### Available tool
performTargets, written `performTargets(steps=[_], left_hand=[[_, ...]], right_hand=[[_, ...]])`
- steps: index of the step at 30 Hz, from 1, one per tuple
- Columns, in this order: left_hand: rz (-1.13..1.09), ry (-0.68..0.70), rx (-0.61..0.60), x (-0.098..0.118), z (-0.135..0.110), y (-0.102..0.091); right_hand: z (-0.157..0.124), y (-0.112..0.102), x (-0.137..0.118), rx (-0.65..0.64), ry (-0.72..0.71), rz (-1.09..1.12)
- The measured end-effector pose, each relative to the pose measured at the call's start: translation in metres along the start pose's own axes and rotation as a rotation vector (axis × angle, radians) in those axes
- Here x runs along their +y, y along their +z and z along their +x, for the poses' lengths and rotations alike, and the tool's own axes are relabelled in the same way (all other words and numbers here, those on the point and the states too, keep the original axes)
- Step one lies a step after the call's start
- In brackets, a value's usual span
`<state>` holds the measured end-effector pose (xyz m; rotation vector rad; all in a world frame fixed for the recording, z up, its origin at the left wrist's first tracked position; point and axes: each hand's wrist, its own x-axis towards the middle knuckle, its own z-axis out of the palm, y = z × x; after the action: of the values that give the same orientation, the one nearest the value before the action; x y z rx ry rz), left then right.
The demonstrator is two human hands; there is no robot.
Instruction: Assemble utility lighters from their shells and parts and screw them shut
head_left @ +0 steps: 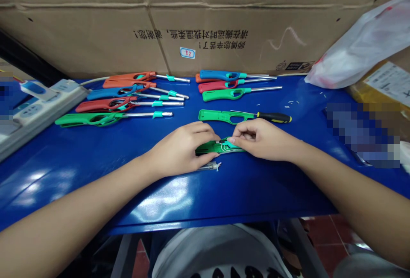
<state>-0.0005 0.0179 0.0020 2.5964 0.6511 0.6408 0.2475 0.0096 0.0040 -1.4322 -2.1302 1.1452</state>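
An opened green lighter shell [208, 147] lies before me on the blue table, with white wires [224, 147] and a teal piece [231, 144] inside it. My left hand [181, 147] grips the shell's left part between thumb and fingers. Thumb and index finger of my right hand [269, 139] are pinched at the teal piece; their tips partly cover it. Just below my left hand, a clear tube with a white end [210, 166] pokes out, mostly hidden. Beyond my hands lie another green shell half [214, 115] and a black and yellow screwdriver [273, 117].
Several long-nosed lighters [120, 104] lie at the back left, and several more [221, 94] at the back centre. A power strip [41, 107] runs along the left. Small metal pins [290, 103] are scattered right of centre. A cardboard box [105, 39] walls the back; a plastic bag [358, 45] sits right.
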Motion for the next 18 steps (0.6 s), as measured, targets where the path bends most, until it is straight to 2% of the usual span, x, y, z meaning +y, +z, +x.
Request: performTargets(steps=[12, 18], left_hand=[[-0.016, -0.021, 0.023, -0.0001, -0.0003, 0.0004], [0.049, 0.003, -0.012, -0.0013, -0.0016, -0.0007]], right_hand=[[0.0, -0.0014, 0.0006, 0.034, -0.081, -0.072], [-0.0007, 0.0002, 0.0003, 0.073, -0.145, -0.128]])
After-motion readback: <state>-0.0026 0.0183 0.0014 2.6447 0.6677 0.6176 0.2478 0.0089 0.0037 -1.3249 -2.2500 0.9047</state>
